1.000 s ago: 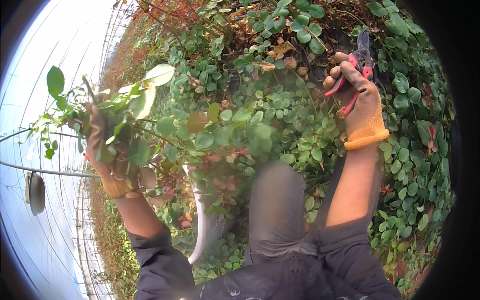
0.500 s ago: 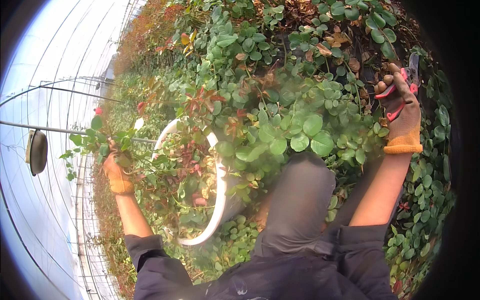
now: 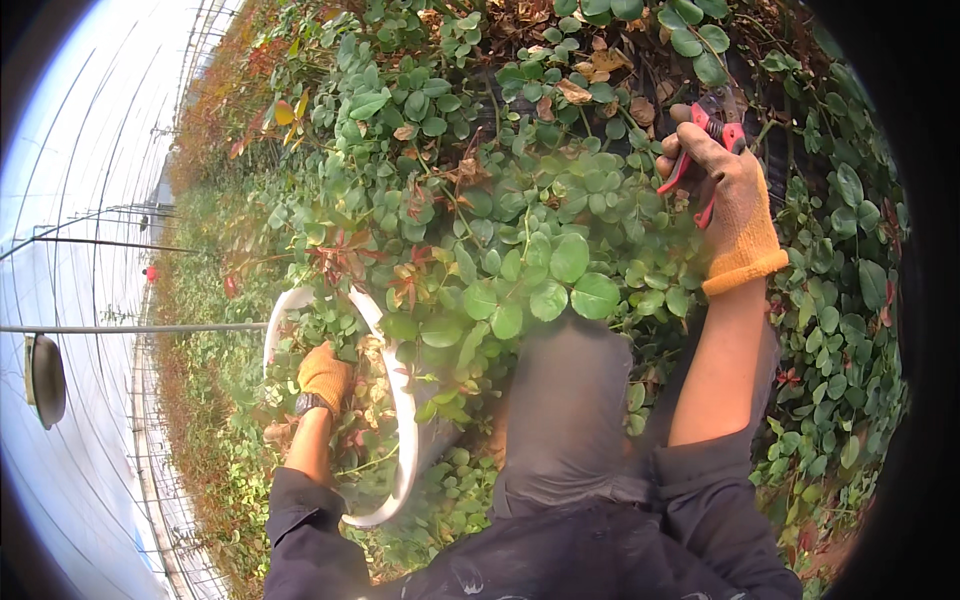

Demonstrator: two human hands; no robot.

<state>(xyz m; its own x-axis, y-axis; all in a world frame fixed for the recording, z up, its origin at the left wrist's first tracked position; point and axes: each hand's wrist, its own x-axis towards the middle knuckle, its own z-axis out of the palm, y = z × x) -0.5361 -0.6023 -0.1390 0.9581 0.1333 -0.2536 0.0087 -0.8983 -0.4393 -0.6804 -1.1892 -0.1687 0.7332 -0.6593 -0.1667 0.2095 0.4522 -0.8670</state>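
Note:
My right hand (image 3: pixel 735 215), in an orange glove with brown-stained fingers, is wrapped round red-handled pruning shears (image 3: pixel 733 135). Their blades point up and away, close to rose leaves and dry brown foliage. My left hand (image 3: pixel 325 377), gloved in orange, reaches down inside the white rim of a bucket (image 3: pixel 407 430). Its fingers are hidden among the cut leafy stems there, so whether it grips any of them does not show. Reddish and green cuttings (image 3: pixel 372 385) fill the bucket.
Dense rose bushes (image 3: pixel 590 190) surround me. My bent knee (image 3: pixel 570 400) is beside the bucket. At left, a thin pole (image 3: pixel 150 328) runs across in front of the plastic greenhouse wall (image 3: pixel 70 150), with a dark oval object (image 3: pixel 46 380) hanging under it.
My left hand has moved right and nearer, from outside the bucket with a leafy rose stem to inside its rim. The right hand, with the shears, has shifted left in the picture.

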